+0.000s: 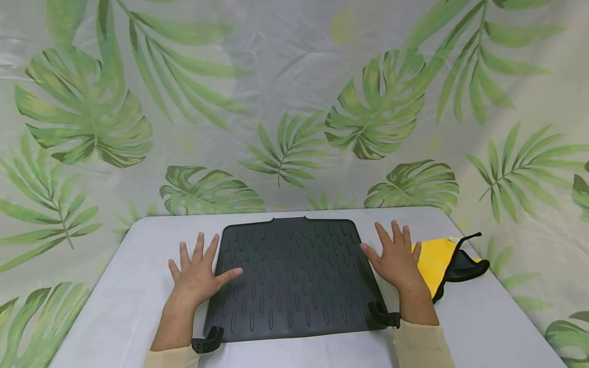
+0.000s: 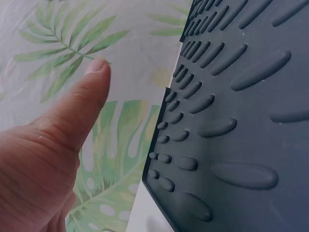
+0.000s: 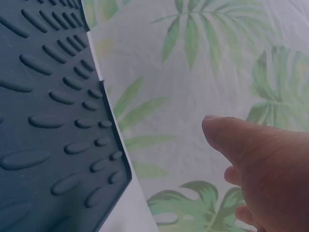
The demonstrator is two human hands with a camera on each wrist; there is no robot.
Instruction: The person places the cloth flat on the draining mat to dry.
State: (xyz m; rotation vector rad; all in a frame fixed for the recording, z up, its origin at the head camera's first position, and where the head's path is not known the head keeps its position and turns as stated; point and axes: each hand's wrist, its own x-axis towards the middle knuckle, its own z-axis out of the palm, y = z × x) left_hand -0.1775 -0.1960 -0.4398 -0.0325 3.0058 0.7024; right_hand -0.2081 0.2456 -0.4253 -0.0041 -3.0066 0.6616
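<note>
A black rubber mat (image 1: pixel 294 278) with raised oval ridges lies flat on the white table, its narrower edge at the far side. My left hand (image 1: pixel 195 276) is spread at the mat's left side, the thumb overlapping its edge in the head view. On the other side my right hand (image 1: pixel 397 260) has its fingers spread too, with the thumb near the mat's right edge. Neither hand holds anything. In the left wrist view the thumb (image 2: pixel 82 101) stands apart from the ridged mat (image 2: pixel 241 121); the right wrist view likewise shows a gap between thumb and mat.
A yellow cloth with black trim (image 1: pixel 434 260) lies on the table beyond my right hand, partly covered by it. The white table (image 1: pixel 115 306) ends at a leaf-printed backdrop (image 1: pixel 294 102) behind the mat. Dark straps (image 1: pixel 208 341) circle both wrists.
</note>
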